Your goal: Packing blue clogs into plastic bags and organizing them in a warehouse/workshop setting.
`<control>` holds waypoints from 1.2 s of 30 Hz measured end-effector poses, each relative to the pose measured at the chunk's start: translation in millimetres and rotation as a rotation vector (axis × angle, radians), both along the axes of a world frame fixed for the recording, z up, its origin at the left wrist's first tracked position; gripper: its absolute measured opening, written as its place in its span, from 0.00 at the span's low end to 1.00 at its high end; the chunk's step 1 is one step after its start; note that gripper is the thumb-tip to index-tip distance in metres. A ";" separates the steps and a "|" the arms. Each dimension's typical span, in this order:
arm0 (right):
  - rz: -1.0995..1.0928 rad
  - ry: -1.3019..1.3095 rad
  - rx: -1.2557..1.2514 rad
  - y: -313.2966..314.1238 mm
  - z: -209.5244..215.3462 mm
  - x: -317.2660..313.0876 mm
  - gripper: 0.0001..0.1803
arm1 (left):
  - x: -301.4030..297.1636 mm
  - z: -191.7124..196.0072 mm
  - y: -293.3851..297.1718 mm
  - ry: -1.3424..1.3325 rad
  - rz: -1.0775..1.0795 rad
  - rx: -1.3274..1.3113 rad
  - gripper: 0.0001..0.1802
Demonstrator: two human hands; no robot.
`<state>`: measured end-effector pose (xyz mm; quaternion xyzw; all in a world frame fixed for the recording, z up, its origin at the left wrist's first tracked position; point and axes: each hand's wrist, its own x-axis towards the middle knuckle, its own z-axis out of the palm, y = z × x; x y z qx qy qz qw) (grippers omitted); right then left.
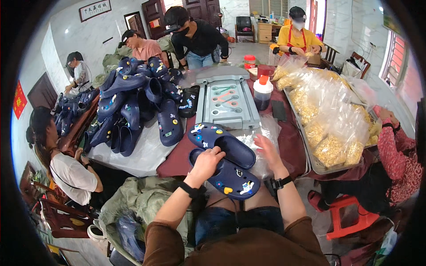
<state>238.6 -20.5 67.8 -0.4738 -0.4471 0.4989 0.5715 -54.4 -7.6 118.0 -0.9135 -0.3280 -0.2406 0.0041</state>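
My left hand (206,166) is closed on a pair of navy clogs over my lap, with its fingers near where the two shoes meet. The upper clog (205,135) points its toe to the left. The lower clog (234,179) points its toe to the right and bears colourful cartoon charms. To the right of the pair is my right hand (268,153), open with its fingers apart and holding nothing. Under and beyond it lies a clear plastic bag or sheet (270,128) on the dark red cloth.
A heap of navy clogs (131,106) covers the table's left. Ahead stands a grey plastic board (226,98) with coloured markings, beside a red-capped bottle (262,92). On the right, a metal tray (306,153) holds bags of yellow pieces (330,150). Several people work around the tables.
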 end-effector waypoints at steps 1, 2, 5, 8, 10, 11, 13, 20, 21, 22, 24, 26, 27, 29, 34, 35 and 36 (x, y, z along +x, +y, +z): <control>0.000 -0.006 -0.004 -6.7 5.3 1.3 0.37 | 4.1 -6.5 2.4 -0.029 0.016 -0.043 0.19; -0.046 -0.208 0.063 -14.5 9.9 0.9 0.34 | 5.4 -12.6 3.6 -0.057 0.035 -0.085 0.19; -0.115 -0.458 0.177 -42.3 22.2 -17.6 0.32 | 4.6 -9.9 4.2 -0.185 -0.011 -0.172 0.19; 0.000 -0.800 0.511 -68.9 38.7 -42.7 0.35 | -1.0 -1.7 -5.8 -0.323 -0.043 -0.302 0.21; 0.048 -0.941 0.469 -73.6 31.3 -48.7 0.41 | -8.8 6.1 -15.5 -0.457 -0.059 -0.379 0.22; 0.049 -0.940 0.470 -72.1 23.9 -47.3 0.41 | -12.4 8.9 -25.1 -0.456 -0.058 -0.378 0.22; 0.033 -0.974 0.478 -70.4 16.8 -43.7 0.43 | -19.1 16.6 -48.9 -0.485 0.041 -0.440 0.22; 0.124 -0.969 0.493 -71.8 29.7 -43.4 0.39 | -37.5 -17.1 -83.1 -0.158 -0.017 -0.279 0.23; 0.124 -0.970 0.491 -72.0 27.1 -42.2 0.39 | -36.8 -19.1 -83.1 -0.133 -0.001 -0.301 0.21; 0.116 -0.875 0.490 -72.0 22.5 -40.7 0.37 | -35.3 -21.1 -87.3 -0.150 0.026 -0.250 0.18; 0.105 -0.782 0.487 -68.0 13.7 -35.4 0.35 | -36.3 -21.6 -90.0 -0.242 0.015 -0.340 0.17; 0.126 -0.452 0.259 -62.2 5.2 -26.9 0.31 | -37.9 -18.4 -92.4 -0.332 0.001 -0.431 0.16; 0.126 -0.452 0.259 -60.7 3.0 -22.9 0.31 | -40.6 -14.6 -94.9 -0.442 -0.001 -0.517 0.15; 0.086 -0.062 0.260 -59.8 -1.7 -14.9 0.27 | -39.5 -15.6 -96.7 -0.552 -0.005 -0.602 0.14; -0.099 -0.453 0.359 -88.2 29.0 -29.7 0.45 | -4.8 -1.5 -102.5 -1.257 0.169 -0.797 0.05; -0.097 -0.455 0.361 -95.3 32.9 -33.6 0.45 | 0.1 -2.3 -101.0 -1.208 0.166 -0.736 0.05; 0.001 -0.439 0.336 -109.0 51.4 -48.1 0.49 | 3.3 -6.8 -99.0 -1.067 0.197 -0.806 0.06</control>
